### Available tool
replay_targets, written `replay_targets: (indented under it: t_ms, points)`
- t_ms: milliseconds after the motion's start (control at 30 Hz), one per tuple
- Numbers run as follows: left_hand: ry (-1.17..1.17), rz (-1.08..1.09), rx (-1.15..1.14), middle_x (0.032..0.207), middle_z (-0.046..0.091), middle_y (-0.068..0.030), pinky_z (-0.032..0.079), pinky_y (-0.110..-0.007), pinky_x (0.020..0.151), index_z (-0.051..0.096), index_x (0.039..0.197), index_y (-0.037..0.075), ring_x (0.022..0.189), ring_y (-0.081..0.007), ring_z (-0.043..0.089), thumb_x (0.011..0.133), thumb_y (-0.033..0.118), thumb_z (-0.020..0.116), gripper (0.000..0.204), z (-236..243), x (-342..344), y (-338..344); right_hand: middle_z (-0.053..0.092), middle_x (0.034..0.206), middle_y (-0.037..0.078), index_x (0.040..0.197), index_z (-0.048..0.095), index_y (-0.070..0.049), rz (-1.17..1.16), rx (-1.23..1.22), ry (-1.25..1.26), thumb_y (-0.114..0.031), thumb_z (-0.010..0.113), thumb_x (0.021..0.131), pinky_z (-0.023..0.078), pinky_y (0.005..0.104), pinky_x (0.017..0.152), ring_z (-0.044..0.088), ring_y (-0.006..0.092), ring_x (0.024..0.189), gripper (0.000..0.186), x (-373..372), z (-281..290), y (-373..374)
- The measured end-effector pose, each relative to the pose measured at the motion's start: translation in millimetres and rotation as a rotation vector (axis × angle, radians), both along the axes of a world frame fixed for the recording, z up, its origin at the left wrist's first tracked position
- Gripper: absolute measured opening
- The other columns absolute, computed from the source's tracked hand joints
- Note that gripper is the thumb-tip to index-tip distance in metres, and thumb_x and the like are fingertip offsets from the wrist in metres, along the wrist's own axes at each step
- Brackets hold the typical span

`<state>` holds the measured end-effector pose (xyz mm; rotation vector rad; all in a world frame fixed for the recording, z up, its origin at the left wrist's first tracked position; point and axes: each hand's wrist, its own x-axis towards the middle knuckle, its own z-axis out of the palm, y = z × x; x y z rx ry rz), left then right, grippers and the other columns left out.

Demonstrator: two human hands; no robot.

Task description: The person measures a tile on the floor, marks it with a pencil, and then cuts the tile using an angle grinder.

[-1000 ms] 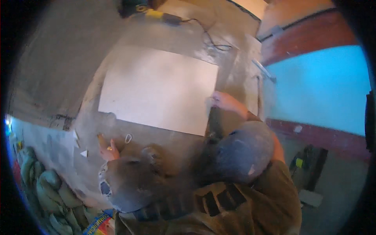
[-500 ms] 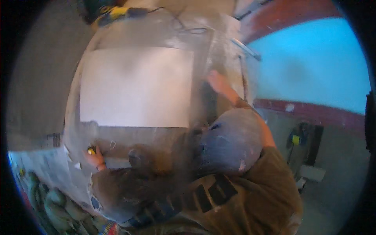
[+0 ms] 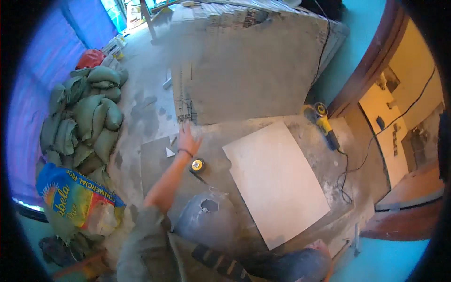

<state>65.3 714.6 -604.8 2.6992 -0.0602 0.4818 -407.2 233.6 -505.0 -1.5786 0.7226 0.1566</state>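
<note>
My left hand (image 3: 188, 139) is stretched out over the dusty concrete floor with its fingers apart and nothing in it. A dark band sits on its wrist. Just behind the wrist a yellow and black tape measure (image 3: 197, 165) lies on the floor. A large pale square tile (image 3: 277, 181) lies flat to the right of it. Only a bit of my right hand (image 3: 319, 246) shows, low by the tile's near right corner, above my grey trouser knee; its fingers are hidden.
A yellow angle grinder (image 3: 324, 123) with a black cable lies beyond the tile by a brown door frame (image 3: 371, 70). A big stack of grey tiles (image 3: 258, 66) stands ahead. Green sandbags (image 3: 84, 117) and a colourful printed sack (image 3: 77, 199) lie at the left.
The view has swung round, so the tile now lies right of centre. My left hand has reached forward and opened out past the tape measure. My right hand has dropped to the frame's lower edge.
</note>
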Motion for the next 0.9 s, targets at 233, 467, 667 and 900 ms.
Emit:
replay_targets:
  t_ms: [233, 467, 667, 900]
  points:
    - [-0.254, -0.118, -0.147, 0.136, 0.044, -0.0281, 0.035, -0.048, 0.106, 0.035, 0.14, -0.003, 0.128, -0.0434, 0.04, 0.08, 0.035, 0.072, 0.08, 94.0, 81.9, -3.4, 0.066, 0.085, 0.012, 0.086, 0.056, -0.001, 0.327, -0.452, 0.046, -0.017, 0.07, 0.083, 0.051, 0.0336, 0.069, 0.063, 0.0184, 0.075, 0.022, 113.0, 32.2, -10.3]
    - [-0.049, -0.272, -0.309, 0.135, 0.049, -0.0255, 0.041, -0.045, 0.103, 0.039, 0.139, -0.002, 0.125, -0.0385, 0.048, 0.085, 0.037, 0.069, 0.073, 92.7, 53.2, -25.2, 0.058, 0.08, 0.011, 0.088, 0.051, -0.004, 0.515, -0.805, -0.378, -0.017, 0.07, 0.082, 0.047, 0.0363, 0.065, 0.056, 0.0224, 0.069, 0.024, 299.2, 151.9, 11.7]
    - [0.228, -0.322, -0.185, 0.138, 0.049, -0.0231, 0.037, -0.045, 0.107, 0.046, 0.137, 0.002, 0.128, -0.0368, 0.046, 0.089, 0.048, 0.058, 0.067, -9.5, -59.2, -18.7, 0.058, 0.1, 0.013, 0.109, 0.058, 0.001, 0.68, -0.903, -0.748, -0.016, 0.068, 0.085, 0.049, 0.0343, 0.08, 0.061, 0.0236, 0.088, 0.031, 408.7, 227.3, 63.9]
    - [0.9, -0.056, -0.622, 0.11, 0.064, -0.0169, 0.048, -0.042, 0.088, 0.061, 0.114, 0.005, 0.105, -0.032, 0.06, 0.082, 0.048, 0.064, 0.053, -67.1, -270.7, 44.3, 0.052, 0.094, 0.004, 0.117, 0.055, -0.003, 1.092, -0.723, -0.338, -0.011, 0.063, 0.09, 0.045, 0.0261, 0.072, 0.051, 0.0125, 0.076, 0.029, 404.3, 149.3, 99.7]
